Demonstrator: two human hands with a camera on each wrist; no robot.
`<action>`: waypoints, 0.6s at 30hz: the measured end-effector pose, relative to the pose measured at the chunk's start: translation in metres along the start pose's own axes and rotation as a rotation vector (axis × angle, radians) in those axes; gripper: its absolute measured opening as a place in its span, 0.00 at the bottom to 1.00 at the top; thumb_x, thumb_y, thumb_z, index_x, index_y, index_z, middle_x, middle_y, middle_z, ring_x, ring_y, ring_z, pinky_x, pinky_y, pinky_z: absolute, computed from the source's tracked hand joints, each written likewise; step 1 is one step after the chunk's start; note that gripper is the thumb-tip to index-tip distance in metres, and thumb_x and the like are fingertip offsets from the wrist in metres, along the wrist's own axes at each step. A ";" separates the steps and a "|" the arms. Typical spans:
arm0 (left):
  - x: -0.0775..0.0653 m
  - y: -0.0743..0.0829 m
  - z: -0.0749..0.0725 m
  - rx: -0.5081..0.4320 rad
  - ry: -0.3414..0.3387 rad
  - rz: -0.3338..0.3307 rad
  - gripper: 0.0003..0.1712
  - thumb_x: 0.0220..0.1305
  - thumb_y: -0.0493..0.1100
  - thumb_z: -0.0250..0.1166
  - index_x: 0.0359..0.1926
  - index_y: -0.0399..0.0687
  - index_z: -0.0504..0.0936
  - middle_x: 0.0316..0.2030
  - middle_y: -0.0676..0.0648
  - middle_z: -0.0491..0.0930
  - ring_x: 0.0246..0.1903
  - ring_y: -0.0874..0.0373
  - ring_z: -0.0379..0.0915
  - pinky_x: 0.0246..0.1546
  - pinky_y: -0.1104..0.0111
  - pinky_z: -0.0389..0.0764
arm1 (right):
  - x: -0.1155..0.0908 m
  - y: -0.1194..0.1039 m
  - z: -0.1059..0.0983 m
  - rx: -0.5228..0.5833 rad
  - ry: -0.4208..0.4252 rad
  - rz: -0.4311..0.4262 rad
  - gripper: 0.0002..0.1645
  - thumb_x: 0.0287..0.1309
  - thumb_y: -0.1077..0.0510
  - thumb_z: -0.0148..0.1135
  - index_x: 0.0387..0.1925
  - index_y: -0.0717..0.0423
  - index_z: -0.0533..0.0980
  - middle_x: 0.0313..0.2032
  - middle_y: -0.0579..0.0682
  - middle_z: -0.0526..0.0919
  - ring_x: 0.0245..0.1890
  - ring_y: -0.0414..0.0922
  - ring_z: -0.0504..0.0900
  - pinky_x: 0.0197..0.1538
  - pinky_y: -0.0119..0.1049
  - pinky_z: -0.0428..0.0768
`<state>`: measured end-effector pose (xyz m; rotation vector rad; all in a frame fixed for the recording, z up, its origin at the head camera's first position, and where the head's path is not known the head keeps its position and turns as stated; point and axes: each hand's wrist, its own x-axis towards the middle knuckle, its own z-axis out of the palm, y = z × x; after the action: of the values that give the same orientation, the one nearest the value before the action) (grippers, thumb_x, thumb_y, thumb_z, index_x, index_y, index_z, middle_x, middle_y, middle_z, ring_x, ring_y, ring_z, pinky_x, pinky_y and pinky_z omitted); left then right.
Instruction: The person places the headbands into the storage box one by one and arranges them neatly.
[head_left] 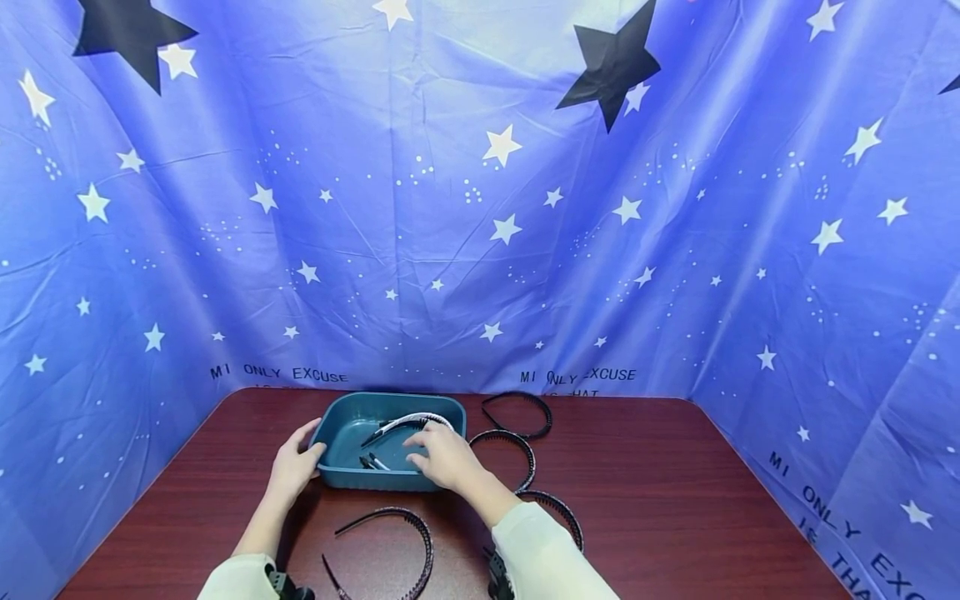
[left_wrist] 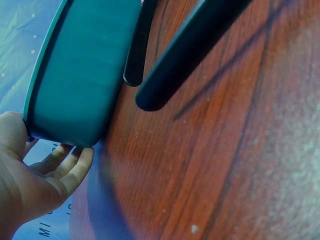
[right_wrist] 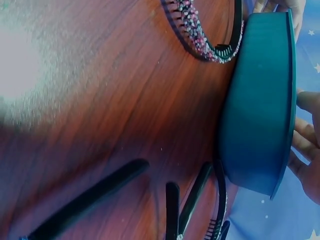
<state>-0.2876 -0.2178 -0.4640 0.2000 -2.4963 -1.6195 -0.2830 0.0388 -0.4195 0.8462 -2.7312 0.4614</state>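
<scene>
A teal plastic bin (head_left: 348,478) stands at the back of the table. My left hand (head_left: 292,471) grips its left end, thumb at the rim and fingers against the outer wall, as the left wrist view (left_wrist: 37,175) also shows. My right hand (head_left: 448,457) reaches over the front rim into the bin's right side, its fingers apart. Beside those fingers lies a white headband (head_left: 408,419) with dark tips; the hand hides part of it. More headband tips (head_left: 367,462) show near the bin's front wall. In the right wrist view, the fingers (right_wrist: 305,132) are partly behind the rim.
A dark headband with a speckled band (head_left: 429,542) lies on the table in front of the bin. To the right are a thin black headband (head_left: 550,414), a toothed one (head_left: 532,462) and another (head_left: 570,521) by my right sleeve. A starry blue cloth (head_left: 450,250) hangs behind the table.
</scene>
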 end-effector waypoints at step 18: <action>0.001 0.000 0.000 -0.006 0.002 0.002 0.29 0.65 0.37 0.50 0.67 0.40 0.60 0.52 0.26 0.69 0.35 0.50 0.76 0.29 0.65 0.81 | -0.010 0.035 -0.026 0.040 0.050 0.041 0.14 0.53 0.51 0.64 0.42 0.50 0.83 0.34 0.46 0.79 0.30 0.38 0.72 0.34 0.32 0.72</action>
<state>-0.2887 -0.2178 -0.4644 0.1978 -2.4888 -1.6253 -0.2918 0.0806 -0.4061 0.7790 -2.7066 0.5396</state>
